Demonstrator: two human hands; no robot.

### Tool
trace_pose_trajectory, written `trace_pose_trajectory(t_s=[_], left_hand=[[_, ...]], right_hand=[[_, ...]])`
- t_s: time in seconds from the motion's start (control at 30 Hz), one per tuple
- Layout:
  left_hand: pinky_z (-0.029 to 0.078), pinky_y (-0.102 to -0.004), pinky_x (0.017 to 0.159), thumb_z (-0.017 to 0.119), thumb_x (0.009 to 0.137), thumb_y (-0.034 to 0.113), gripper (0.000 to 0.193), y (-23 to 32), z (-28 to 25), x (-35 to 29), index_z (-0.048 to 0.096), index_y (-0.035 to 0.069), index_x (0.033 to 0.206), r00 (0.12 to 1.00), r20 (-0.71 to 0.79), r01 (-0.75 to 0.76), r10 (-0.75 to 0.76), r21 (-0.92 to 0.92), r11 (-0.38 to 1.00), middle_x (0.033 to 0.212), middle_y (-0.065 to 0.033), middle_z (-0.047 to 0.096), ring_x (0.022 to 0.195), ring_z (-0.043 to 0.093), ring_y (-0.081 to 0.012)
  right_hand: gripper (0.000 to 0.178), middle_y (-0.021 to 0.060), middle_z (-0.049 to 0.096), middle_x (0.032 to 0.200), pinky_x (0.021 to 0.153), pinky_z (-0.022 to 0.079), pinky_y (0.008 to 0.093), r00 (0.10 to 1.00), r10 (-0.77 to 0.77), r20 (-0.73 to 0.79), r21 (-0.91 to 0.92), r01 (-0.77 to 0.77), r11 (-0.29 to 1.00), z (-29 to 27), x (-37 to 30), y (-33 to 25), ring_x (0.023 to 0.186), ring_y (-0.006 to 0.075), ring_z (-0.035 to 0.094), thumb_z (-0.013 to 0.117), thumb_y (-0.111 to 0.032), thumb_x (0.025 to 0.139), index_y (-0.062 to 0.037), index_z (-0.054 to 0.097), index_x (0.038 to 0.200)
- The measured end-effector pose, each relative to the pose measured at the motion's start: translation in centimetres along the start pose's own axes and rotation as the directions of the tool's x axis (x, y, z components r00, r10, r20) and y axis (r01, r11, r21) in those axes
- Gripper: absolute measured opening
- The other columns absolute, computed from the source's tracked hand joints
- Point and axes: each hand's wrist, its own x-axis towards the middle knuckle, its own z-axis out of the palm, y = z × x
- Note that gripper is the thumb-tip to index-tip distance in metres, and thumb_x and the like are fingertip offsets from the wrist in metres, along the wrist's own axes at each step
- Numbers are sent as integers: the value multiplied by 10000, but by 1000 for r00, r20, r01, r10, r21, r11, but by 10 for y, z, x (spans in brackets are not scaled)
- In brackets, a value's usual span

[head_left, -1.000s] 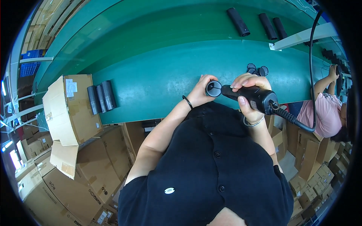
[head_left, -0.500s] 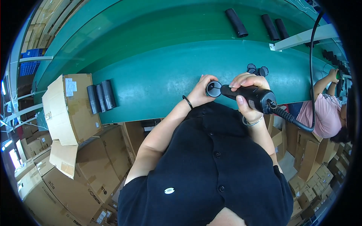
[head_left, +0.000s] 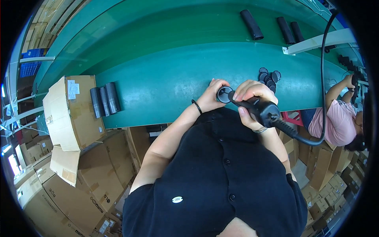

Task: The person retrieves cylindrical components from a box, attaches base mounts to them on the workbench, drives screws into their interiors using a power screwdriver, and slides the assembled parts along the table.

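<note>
I wear a black short-sleeved button-front shirt (head_left: 221, 177), filling the lower middle of the frame, with a small white oval badge (head_left: 177, 199). A thin black band (head_left: 196, 106) circles my left wrist, a pale one (head_left: 258, 129) my right.

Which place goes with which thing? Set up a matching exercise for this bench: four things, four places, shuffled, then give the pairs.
Things:
1. round cap
2. corded tool
3. three dark tubes
4. pile of caps

Places:
A. on the green belt, beside the open carton
B. in the right hand
C. on the belt, just beyond the hands
D. in the left hand

Pairs: 1-D, 2-B, 3-A, 4-C
</note>
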Motion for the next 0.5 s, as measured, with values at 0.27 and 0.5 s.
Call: trace_pose_trajectory(t_s=[0.27, 0.5], left_hand=[[256, -446, 1030, 737, 607, 72, 551, -1, -4, -2, 459, 109, 1081, 999, 13, 42, -42, -2, 999, 1048, -59, 511, 1075, 489, -237], [448, -290, 858, 790, 608, 57, 657, 7, 0, -5, 374, 72, 1116, 977, -58, 191, -205, -196, 962, 1077, -98, 511, 1025, 535, -188]], right_hand=[[220, 97, 568, 753, 664, 481, 308, 998, 25, -64, 49, -21, 999, -1, -2, 2, 700, 209, 571, 644, -32, 701, -30, 486, 854], [253, 115, 575, 816, 713, 481, 322, 990, 141, -12, 4, -141, 990, -8, 1, -20, 797, 221, 577, 653, -18, 666, -18, 510, 874]])
